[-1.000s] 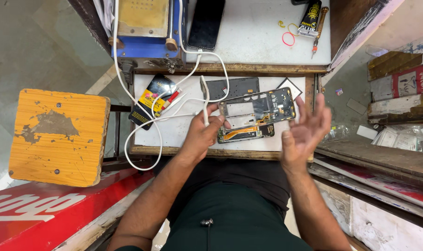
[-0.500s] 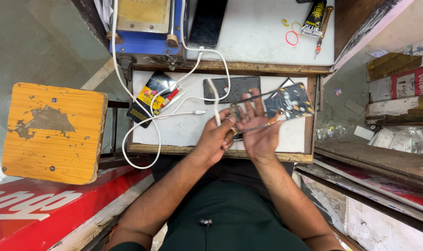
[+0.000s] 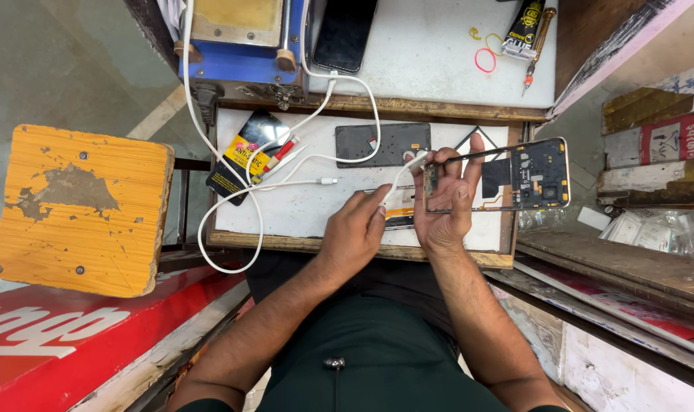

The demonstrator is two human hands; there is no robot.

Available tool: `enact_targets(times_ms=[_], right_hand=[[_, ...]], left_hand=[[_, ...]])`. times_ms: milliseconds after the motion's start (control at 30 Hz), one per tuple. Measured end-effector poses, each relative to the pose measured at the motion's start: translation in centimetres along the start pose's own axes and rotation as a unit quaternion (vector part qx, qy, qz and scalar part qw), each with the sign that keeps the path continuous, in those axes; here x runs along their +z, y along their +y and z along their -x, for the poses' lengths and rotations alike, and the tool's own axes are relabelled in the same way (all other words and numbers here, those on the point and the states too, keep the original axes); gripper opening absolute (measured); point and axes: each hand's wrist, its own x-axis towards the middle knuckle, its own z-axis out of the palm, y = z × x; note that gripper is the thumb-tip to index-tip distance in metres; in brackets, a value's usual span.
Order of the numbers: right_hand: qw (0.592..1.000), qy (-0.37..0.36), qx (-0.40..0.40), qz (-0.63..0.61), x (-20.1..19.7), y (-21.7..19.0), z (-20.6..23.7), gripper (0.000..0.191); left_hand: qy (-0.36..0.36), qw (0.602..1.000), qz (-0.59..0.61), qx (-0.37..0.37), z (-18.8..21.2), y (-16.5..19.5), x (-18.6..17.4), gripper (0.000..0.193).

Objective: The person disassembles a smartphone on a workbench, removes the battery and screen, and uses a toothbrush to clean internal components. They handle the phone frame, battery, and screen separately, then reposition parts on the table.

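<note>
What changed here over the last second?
The right hand went from open and empty to gripping the opened phone frame, lifted off the tray. The left hand took hold of a white cable end beside it. The yellow stool and black back cover stayed put.

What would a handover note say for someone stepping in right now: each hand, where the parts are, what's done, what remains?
Right hand: grips the near end of the opened phone frame, lifted off the white work tray.
Left hand: pinches the white charging cable, plug at the frame's near end; whether it is seated cannot be told.
On the tray: dark back cover, glue tube, a second cable plug.
Done: phone is open, back off.
Left: plug seating unconfirmed; back cover not refitted.
</note>
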Motion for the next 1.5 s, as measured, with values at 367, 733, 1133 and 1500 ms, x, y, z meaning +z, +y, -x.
enact_targets(times_ms=[367,733,1133,1500], right_hand=[[0.999,0.005,-0.023,-0.024,-0.9,0.9,-0.6,0.087],[0.998,0.023,-0.039,-0.045,0.1,0.1,-1.7,0.084],[0.976,-0.022,0.116,-0.183,0.6,-2.6,-1.9,0.078],[0.972,-0.049,0.129,-0.189,0.7,-4.1,-1.6,0.077]], left_hand=[[-0.117,0.988,-0.105,0.012,1.9,3.5,1.7,0.065],[-0.099,0.978,-0.169,0.064,1.8,4.5,2.5,0.071],[-0.068,0.954,-0.241,0.166,1.0,1.1,0.5,0.064],[-0.041,0.949,-0.218,0.224,0.0,1.7,-0.6,0.065]])
